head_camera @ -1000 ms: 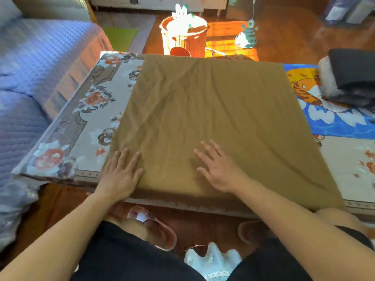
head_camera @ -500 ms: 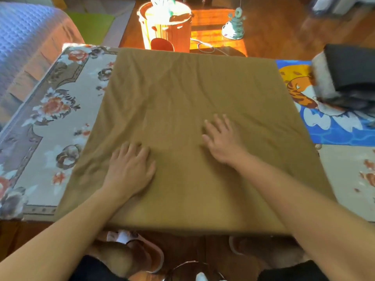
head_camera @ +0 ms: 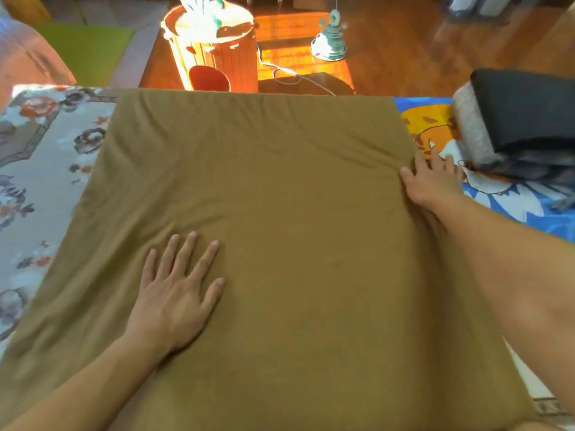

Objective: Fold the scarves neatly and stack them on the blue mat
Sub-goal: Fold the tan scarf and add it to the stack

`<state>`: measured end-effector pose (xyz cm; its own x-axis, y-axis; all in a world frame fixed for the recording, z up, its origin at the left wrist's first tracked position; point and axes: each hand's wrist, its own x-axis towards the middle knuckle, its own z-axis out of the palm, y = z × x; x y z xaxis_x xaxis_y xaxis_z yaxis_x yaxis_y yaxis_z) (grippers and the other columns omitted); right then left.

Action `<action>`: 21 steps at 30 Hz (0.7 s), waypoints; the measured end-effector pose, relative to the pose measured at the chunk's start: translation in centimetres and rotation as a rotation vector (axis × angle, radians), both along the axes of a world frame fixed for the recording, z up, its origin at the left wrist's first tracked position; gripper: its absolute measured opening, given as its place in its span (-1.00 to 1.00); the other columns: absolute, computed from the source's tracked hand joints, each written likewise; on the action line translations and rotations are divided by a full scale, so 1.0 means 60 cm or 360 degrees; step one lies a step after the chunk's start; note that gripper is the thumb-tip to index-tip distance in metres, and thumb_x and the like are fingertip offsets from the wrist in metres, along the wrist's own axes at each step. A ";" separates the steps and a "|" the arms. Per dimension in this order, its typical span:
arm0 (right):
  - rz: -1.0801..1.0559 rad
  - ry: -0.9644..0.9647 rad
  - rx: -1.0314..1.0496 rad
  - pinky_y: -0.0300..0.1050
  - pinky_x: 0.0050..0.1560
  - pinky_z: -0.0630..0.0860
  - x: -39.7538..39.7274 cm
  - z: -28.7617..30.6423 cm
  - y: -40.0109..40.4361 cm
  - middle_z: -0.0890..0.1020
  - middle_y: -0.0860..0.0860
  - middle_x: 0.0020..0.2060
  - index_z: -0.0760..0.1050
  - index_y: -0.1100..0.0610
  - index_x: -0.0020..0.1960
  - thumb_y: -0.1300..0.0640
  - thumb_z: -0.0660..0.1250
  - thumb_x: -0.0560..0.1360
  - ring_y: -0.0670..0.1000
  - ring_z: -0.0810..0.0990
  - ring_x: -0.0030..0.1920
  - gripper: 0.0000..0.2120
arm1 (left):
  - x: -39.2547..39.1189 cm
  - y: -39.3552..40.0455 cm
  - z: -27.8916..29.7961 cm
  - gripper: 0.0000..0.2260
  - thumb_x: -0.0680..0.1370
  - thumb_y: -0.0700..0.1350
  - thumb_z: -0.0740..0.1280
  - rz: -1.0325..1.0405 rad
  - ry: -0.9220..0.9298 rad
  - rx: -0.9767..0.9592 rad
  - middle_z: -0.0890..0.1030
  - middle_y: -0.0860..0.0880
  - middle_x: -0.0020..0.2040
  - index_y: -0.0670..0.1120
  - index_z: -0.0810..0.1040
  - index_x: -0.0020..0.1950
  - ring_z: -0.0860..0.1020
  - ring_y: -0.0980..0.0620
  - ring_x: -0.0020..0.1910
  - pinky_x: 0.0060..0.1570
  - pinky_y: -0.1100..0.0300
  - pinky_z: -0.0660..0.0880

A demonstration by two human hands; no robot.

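A large olive-brown scarf (head_camera: pixel 280 197) lies spread flat over the floral-covered table. My left hand (head_camera: pixel 177 287) rests palm down on its near-left part, fingers apart. At the scarf's right edge lies my right hand (head_camera: pixel 431 178), thumb on the cloth and fingers over the border, where the fabric puckers; whether it pinches the edge I cannot tell. The blue mat (head_camera: pixel 497 197) with an orange and white print lies to the right. On it sits a stack of folded scarves (head_camera: pixel 525 126), black on top with grey-white and dark ones beneath.
The floral table cover (head_camera: pixel 46 169) shows at the left. Beyond the table's far edge, on the wooden floor, stand an orange slatted bin (head_camera: pixel 217 60), a small green-white figurine (head_camera: pixel 331 38) and a white cable (head_camera: pixel 289 73). A purple quilted cover (head_camera: pixel 28 54) is at far left.
My right hand slid from the scarf's middle to its right edge beside the blue mat. My left hand stayed flat on the near-left part. The camera leaned closer over the table.
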<state>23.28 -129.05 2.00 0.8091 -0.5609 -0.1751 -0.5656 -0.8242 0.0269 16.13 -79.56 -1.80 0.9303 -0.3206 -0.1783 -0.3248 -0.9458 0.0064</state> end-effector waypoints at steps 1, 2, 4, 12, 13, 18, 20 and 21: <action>0.0103 -0.0075 -0.0044 0.23 0.56 -0.08 0.009 0.001 0.034 -0.01 0.11 0.63 0.03 -0.02 0.63 -0.28 -0.11 0.63 0.22 -0.06 0.60 -0.36 | 0.000 -0.003 0.006 -0.37 0.58 0.38 -0.22 0.0014 0.0011 0.0023 0.02 -0.02 0.67 0.25 -0.03 0.64 -0.08 -0.08 0.65 0.59 -0.13 -0.11; 0.0266 -0.0132 -0.0053 0.21 0.57 -0.10 0.015 -0.001 0.082 0.00 0.11 0.62 0.05 -0.03 0.63 -0.27 -0.10 0.64 0.20 -0.07 0.61 -0.37 | 0.003 -0.011 0.014 -0.36 0.57 0.38 -0.15 0.0031 0.0022 0.0032 0.13 -0.04 0.65 0.23 0.08 0.64 0.03 -0.11 0.63 0.57 -0.15 -0.04; 0.0668 -0.0160 0.0056 0.17 0.57 -0.15 0.019 -0.013 0.208 -0.01 0.09 0.63 0.08 -0.06 0.62 -0.27 -0.07 0.64 0.18 -0.11 0.61 -0.39 | 0.024 -0.028 0.029 -0.38 0.51 0.37 -0.03 0.0072 -0.0005 0.0025 0.35 -0.06 0.49 0.20 0.32 0.52 0.26 -0.16 0.47 0.45 -0.17 0.19; 0.1034 -0.0236 0.0178 0.11 0.59 -0.09 0.014 -0.066 0.460 0.06 0.02 0.62 0.08 -0.06 0.62 -0.24 -0.14 0.61 0.09 -0.04 0.61 -0.39 | 0.126 0.004 0.022 -0.34 0.56 0.37 -0.21 -0.0435 0.0070 -0.0037 -0.13 0.06 0.67 0.20 -0.09 0.65 -0.19 0.03 0.64 0.60 0.05 -0.18; 0.1039 -0.0238 0.0170 0.10 0.59 -0.09 0.013 -0.067 0.457 0.06 0.02 0.62 0.08 -0.06 0.62 -0.23 -0.16 0.60 0.08 -0.04 0.61 -0.38 | 0.140 0.030 0.016 -0.36 0.57 0.38 -0.24 -0.0413 0.0118 -0.0022 -0.19 0.09 0.66 0.24 -0.16 0.64 -0.24 0.05 0.63 0.59 0.05 -0.21; 0.1057 -0.0231 0.0168 0.07 0.60 -0.09 0.008 -0.063 0.456 0.06 0.00 0.62 0.08 -0.08 0.62 -0.23 -0.19 0.58 0.07 -0.05 0.61 -0.36 | 0.265 0.249 0.042 -0.35 0.60 0.41 -0.20 0.1064 0.0215 0.0113 -0.15 -0.04 0.67 0.21 -0.12 0.65 -0.15 -0.18 0.64 0.56 -0.24 -0.14; 0.1031 -0.0247 0.0154 0.07 0.60 -0.08 0.010 -0.063 0.460 0.07 0.00 0.62 0.09 -0.08 0.62 -0.23 -0.20 0.57 0.07 -0.03 0.61 -0.36 | 0.289 0.291 0.071 -0.33 0.65 0.32 -0.08 0.1468 0.0207 0.0199 -0.05 -0.18 0.66 0.00 0.01 0.67 -0.08 -0.30 0.62 0.54 -0.31 -0.09; 0.1017 -0.0248 0.0158 0.07 0.60 -0.08 0.010 -0.063 0.460 0.07 -0.01 0.62 0.08 -0.08 0.62 -0.23 -0.20 0.57 0.07 -0.03 0.61 -0.35 | 0.297 0.288 0.078 -0.32 0.66 0.28 -0.02 0.1501 0.0193 0.0134 0.00 -0.24 0.65 -0.12 0.07 0.65 -0.03 -0.32 0.61 0.55 -0.29 -0.04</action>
